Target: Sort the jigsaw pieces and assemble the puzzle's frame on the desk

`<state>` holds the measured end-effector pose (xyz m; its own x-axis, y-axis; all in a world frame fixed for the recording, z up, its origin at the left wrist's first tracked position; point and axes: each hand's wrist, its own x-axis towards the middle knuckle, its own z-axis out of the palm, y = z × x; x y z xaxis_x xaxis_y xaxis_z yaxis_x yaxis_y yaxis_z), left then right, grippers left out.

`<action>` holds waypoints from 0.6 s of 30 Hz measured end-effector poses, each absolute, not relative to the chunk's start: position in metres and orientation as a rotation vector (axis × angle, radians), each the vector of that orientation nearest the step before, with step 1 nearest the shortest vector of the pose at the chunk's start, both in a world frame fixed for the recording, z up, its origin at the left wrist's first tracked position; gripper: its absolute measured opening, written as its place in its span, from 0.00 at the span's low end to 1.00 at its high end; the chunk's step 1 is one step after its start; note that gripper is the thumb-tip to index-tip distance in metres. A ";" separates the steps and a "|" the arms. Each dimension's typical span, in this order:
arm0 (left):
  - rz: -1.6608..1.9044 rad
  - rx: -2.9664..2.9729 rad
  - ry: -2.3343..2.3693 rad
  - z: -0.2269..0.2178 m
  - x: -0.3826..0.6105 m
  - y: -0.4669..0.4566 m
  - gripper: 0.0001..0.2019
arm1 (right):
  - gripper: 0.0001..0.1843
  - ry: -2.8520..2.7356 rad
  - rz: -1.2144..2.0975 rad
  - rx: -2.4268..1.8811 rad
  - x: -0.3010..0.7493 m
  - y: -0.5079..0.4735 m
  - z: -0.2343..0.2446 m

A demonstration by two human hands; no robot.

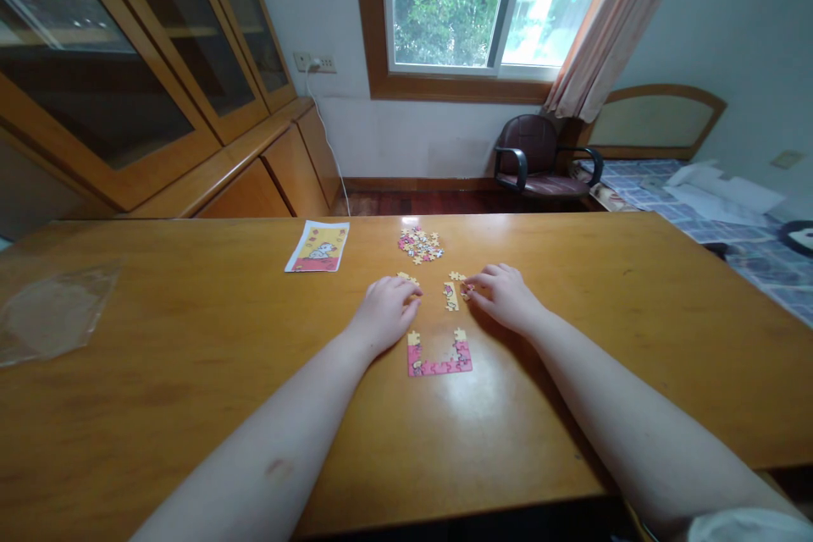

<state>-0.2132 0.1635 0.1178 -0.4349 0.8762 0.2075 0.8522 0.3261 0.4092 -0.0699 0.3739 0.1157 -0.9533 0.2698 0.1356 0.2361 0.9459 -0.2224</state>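
Observation:
My left hand (386, 311) rests on the table with loosely bent fingers apart and nothing visible in them. Just beyond its fingers lie a few yellow puzzle pieces (407, 278). On the other side, my right hand (505, 296) has thumb and index finger around a small pink and yellow puzzle piece (467, 290). Left of those fingertips is a short joined yellow strip (451, 296), with another yellow piece (456, 276) above it. Nearer me sits a U-shaped, partly joined puzzle border (439, 367), pink below with yellow upper ends.
A heap of loose puzzle pieces (420, 245) lies near the table's far edge. Left of it is a picture card (318, 246) showing a white animal. A clear plastic bag (54, 313) lies at far left. Beyond the wooden table (209, 296) stands an armchair (537, 157).

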 end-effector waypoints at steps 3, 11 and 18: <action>0.733 1.514 2.638 0.119 -0.220 0.162 0.10 | 0.10 -2.930 0.295 -0.460 -0.071 0.378 0.115; 0.775 1.346 2.733 0.117 -0.229 0.161 0.10 | 0.10 -2.906 0.275 -0.490 -0.070 0.379 0.113; 0.818 1.312 2.691 0.116 -0.228 0.161 0.10 | 0.11 -2.882 0.308 -0.515 -0.073 0.378 0.109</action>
<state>-0.2279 0.1614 0.1159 -0.6421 0.7427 0.1903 0.7229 0.5038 0.4729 -0.0726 0.3781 0.1089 -0.9200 0.3596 0.1559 0.3186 0.9178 -0.2370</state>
